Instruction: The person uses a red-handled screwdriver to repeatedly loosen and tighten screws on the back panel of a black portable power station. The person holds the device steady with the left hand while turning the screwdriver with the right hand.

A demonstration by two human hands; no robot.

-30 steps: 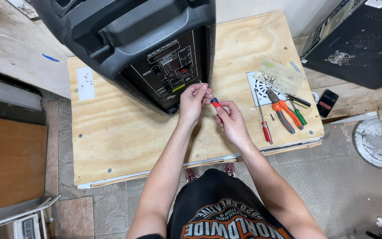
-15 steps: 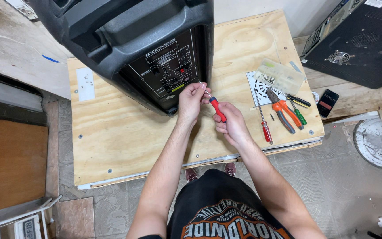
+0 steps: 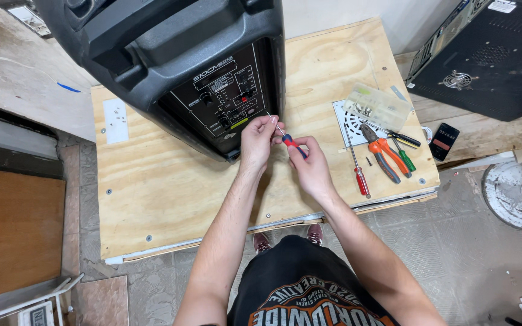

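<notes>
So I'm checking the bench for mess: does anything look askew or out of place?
Mostly tidy. The big black speaker leans tilted on the plywood table, and a phone lies off the table's right edge.

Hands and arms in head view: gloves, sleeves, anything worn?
Both hands are bare: no gloves on the left hand or the right hand, and no watch, ring or wristband is visible. Both forearms are bare to the bottom edge of the picture, with no sleeves in view. Below is a black shirt with orange and white print.
</notes>
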